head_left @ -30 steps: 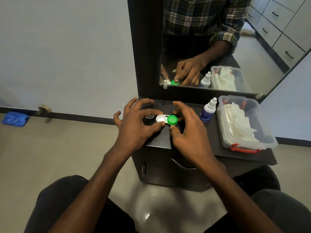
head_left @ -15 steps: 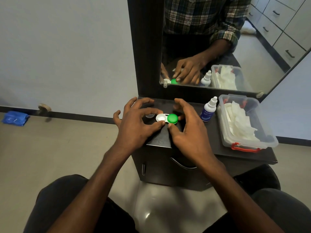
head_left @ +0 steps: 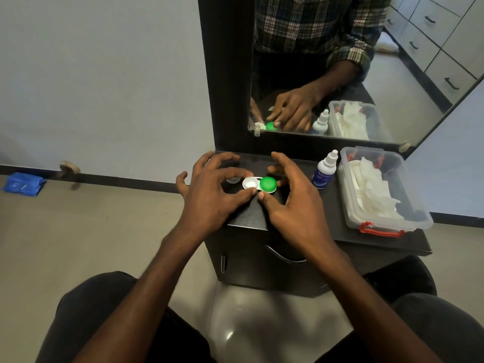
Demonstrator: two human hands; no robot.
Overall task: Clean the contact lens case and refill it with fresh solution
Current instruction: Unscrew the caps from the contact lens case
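Between your hands: the contact lens case (head_left: 259, 184) lies flat on the dark cabinet top (head_left: 251, 218), directly under your fingertips.
Left hand (head_left: 212, 191): your thumb and forefinger are curled round the white, open well, pinching the case at its near and far edges and pinning it down.
Right hand (head_left: 293, 203): your thumb tip touches the near edge of the green cap (head_left: 268, 184); whether the fingers behind it have closed on the cap I cannot tell, since the hand hides them.
Loose cap (head_left: 232, 180): a pale, clear-looking cap sits just beyond your left forefinger, apart from the case, so the left well looks already uncovered.
Step in hand: by my reading you are opening the case, with one side open and the green cap the one left to unscrew.
Next move: it calls for a firm two-sided hold on the green cap and a twist, while your left pinch keeps the case from spinning with it; set the cap down beside the first.
Outward of your right hand: the solution bottle (head_left: 325, 170) stands upright with its tip on, within easy reach for the refill.
Further right: a clear lidless box (head_left: 408, 213) holds white tissues (head_left: 372, 189), likely what you will need for wiping the wells.
Watch for: the case is light and could skate on the smooth top if the left hold slackens.
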